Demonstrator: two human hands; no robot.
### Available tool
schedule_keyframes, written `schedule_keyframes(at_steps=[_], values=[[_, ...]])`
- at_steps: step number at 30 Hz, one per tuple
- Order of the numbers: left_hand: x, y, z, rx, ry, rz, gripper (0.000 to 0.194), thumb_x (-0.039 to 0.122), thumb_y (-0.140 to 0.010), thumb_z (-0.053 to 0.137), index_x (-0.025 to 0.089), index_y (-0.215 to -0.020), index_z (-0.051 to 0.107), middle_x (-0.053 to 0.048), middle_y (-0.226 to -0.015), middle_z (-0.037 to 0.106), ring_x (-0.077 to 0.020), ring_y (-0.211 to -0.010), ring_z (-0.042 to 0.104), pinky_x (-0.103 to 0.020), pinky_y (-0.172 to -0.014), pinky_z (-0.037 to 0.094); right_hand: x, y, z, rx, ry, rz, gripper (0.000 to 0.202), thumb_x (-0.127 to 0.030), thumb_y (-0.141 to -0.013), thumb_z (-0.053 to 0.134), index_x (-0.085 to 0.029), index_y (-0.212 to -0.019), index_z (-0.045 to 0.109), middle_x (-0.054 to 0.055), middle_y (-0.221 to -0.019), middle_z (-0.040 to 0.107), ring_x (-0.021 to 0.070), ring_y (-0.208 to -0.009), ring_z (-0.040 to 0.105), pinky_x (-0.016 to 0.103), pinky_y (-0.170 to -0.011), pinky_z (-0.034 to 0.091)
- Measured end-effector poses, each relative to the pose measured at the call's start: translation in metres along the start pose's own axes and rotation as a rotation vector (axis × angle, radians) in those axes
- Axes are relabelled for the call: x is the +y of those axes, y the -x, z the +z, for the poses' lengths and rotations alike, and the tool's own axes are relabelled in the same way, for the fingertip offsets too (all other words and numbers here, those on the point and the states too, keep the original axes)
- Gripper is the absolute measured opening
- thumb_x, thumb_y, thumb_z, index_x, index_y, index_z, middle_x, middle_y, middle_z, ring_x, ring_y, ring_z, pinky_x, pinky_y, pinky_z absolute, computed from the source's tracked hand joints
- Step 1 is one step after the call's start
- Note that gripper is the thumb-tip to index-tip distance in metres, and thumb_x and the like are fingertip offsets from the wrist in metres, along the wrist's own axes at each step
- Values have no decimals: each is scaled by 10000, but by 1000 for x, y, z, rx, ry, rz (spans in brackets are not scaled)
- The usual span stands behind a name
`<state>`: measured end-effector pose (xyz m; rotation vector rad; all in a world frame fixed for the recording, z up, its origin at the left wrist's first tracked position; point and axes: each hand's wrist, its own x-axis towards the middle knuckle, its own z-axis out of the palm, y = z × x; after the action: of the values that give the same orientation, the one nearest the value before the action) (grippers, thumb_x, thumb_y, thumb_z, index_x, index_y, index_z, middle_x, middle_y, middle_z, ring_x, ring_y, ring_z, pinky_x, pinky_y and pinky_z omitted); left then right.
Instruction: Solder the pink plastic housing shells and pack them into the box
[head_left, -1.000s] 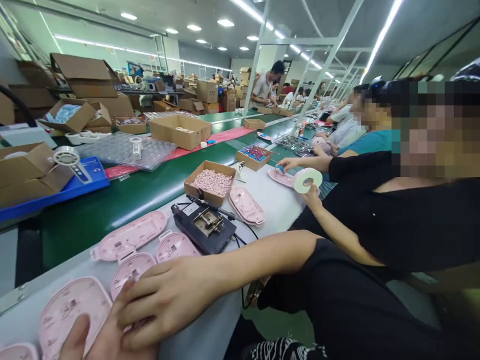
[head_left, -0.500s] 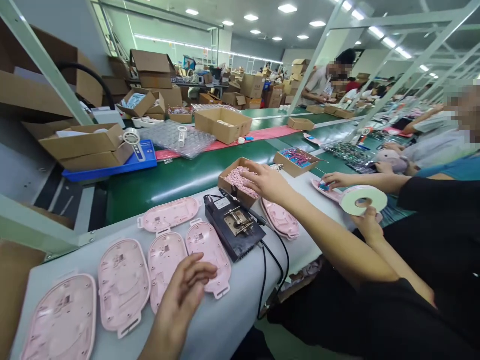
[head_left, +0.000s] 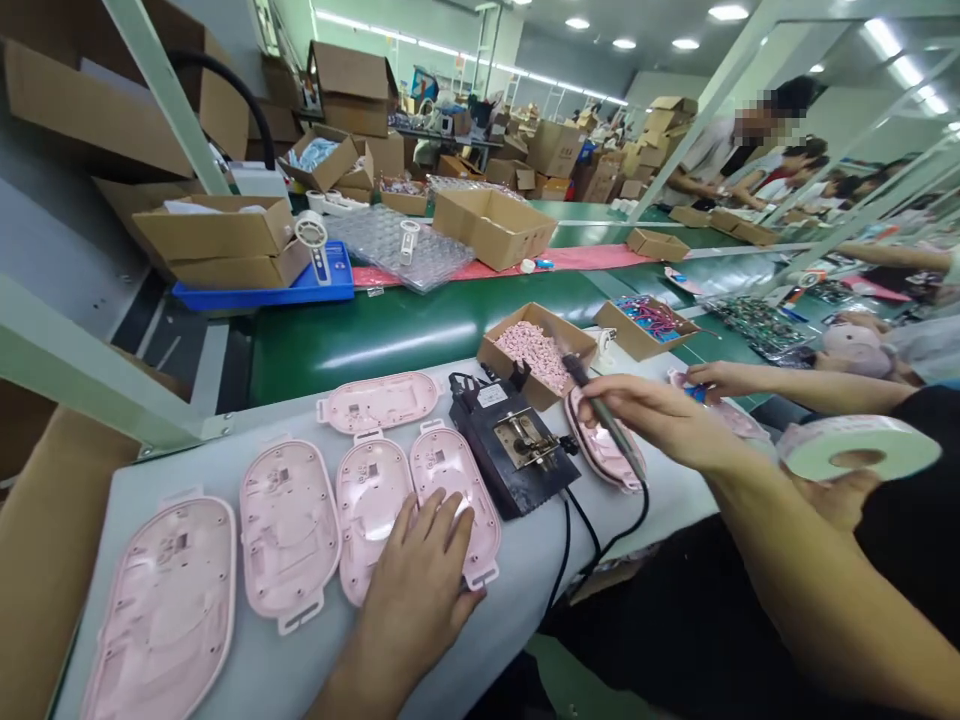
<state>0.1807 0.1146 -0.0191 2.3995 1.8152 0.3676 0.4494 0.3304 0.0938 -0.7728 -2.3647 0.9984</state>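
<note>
My left hand (head_left: 420, 560) lies palm down with fingers spread over two pink plastic shells (head_left: 455, 470), covering their lower parts. My right hand (head_left: 645, 410) is closed around a dark, pen-shaped corded tool (head_left: 611, 425). The tool's thin end is blurred and points up and left, in front of a cardboard box of small pink parts (head_left: 532, 350). Between my hands stands a black device (head_left: 517, 450) with a metal mechanism on top. Another pink shell (head_left: 607, 450) lies behind the tool. More open shells (head_left: 291, 530) rest on the left.
A green conveyor (head_left: 360, 340) runs behind the pale work surface (head_left: 300, 670). On it are a box of coloured wires (head_left: 649, 325) and an open carton (head_left: 491, 228). A co-worker at right holds a white roll (head_left: 855, 450). Black cables (head_left: 592, 530) hang over the front edge.
My right hand has moved from the box of pink parts and taken hold of the pen-shaped tool. My left hand has come down flat onto the shells. The view has shifted.
</note>
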Motion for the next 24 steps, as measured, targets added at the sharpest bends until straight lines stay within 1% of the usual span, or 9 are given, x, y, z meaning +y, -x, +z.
schedule_keyframes(at_steps=[3, 6, 8, 10, 11, 13, 16, 20, 24], values=[[-3, 3, 4, 18, 1, 4, 507, 242, -882, 601, 204, -1386, 562, -94, -1507, 531, -309, -1415, 449, -570, -1202, 344, -29, 11, 13, 170, -147, -165, 330, -320, -986, 592, -330, -1312, 544, 72, -999, 724, 195, -899, 722, 313, -701, 582], [-3, 4, 5, 53, 17, -8, 458, 220, -895, 575, 219, -1353, 586, -82, -1506, 534, -298, -1409, 453, -545, -1191, 355, -43, 9, 59, 240, -127, -349, 361, -410, -884, 733, -325, -1182, 548, -1, -817, 629, 141, -655, 626, 268, -566, 523], [-3, 4, 5, 72, 34, -15, 439, 251, -907, 580, 232, -1346, 593, -71, -1510, 532, -285, -1405, 458, -521, -1191, 355, -42, 7, 94, 198, -28, -429, 265, -510, -960, 583, -270, -1074, 570, -10, -724, 579, 135, -574, 573, 267, -522, 499], [-3, 5, 5, 85, 45, -18, 433, 284, -921, 579, 240, -1352, 589, -61, -1512, 532, -268, -1404, 459, -499, -1197, 348, -37, 9, 120, 155, 108, -391, 339, -479, -1029, 394, -222, -1124, 594, 34, -745, 653, 166, -624, 652, 285, -555, 549], [-3, 5, 5, 90, 46, -15, 430, 294, -929, 573, 238, -1355, 588, -59, -1510, 536, -259, -1404, 459, -488, -1199, 346, -33, 12, 128, 147, 168, -343, 353, -433, -1029, 381, -201, -1185, 596, 57, -794, 705, 182, -678, 700, 291, -593, 583], [-3, 5, 5, 106, 44, -13, 419, 294, -934, 567, 229, -1347, 595, -58, -1494, 553, -248, -1398, 468, -468, -1196, 351, -28, 16, 137, 168, 261, -250, 326, -331, -983, 476, -191, -1249, 602, 69, -890, 769, 190, -761, 754, 282, -668, 624], [-3, 3, 5, 131, 43, -20, 392, 278, -926, 565, 211, -1308, 624, -65, -1446, 596, -251, -1363, 503, -458, -1170, 383, -26, 17, 139, 209, 318, -219, 224, -202, -891, 603, -217, -1101, 681, 47, -893, 793, 173, -745, 768, 246, -689, 634], [-2, 2, 4, 145, 47, -19, 361, 259, -938, 530, 193, -1274, 646, -74, -1401, 631, -260, -1338, 525, -463, -1137, 419, -29, 10, 141, 213, 347, -199, 141, -205, -868, 651, -210, -1003, 693, 31, -855, 793, 146, -694, 758, 219, -691, 632], [-2, 2, 4, 134, 47, -24, 359, 263, -961, 494, 190, -1279, 642, -72, -1423, 614, -263, -1354, 510, -464, -1142, 418, -32, 5, 145, 181, 367, -223, 155, -181, -866, 663, -188, -1021, 676, 34, -856, 783, 129, -700, 745, 209, -704, 624]])
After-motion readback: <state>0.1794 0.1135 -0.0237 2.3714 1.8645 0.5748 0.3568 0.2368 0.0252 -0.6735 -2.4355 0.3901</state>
